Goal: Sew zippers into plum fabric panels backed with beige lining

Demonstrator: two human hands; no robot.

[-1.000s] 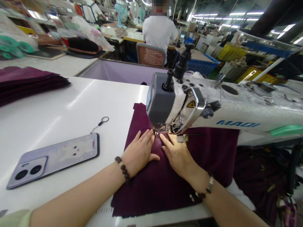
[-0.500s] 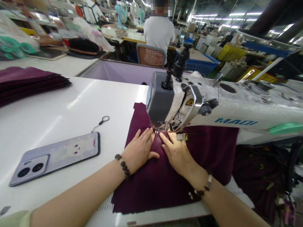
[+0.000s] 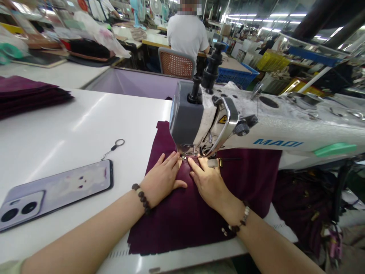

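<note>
A dark purple fabric panel [image 3: 182,224] lies flat under the head of a white sewing machine [image 3: 282,131]. My left hand [image 3: 162,179] rests flat on the panel, left of the presser foot [image 3: 184,156], fingers stretched forward and thumb out to the side. On the other side of the foot, my right hand [image 3: 212,182] presses on the panel with its index finger extended close to the foot. A grey band circles one of its fingers, and a small gold-coloured zipper pull [image 3: 220,162] shows beside it. The needle point is hidden.
A phone [image 3: 62,188] with a ring strap lies on the white table [image 3: 85,133] at left. Behind it is a stack of purple panels [image 3: 31,95]. Dark fabric [image 3: 302,213] hangs at the right. A person [image 3: 188,36] sits ahead, facing away.
The whole view has shifted slightly, so everything appears a little further left and up. Both hands keep their place on the panel beside the presser foot.
</note>
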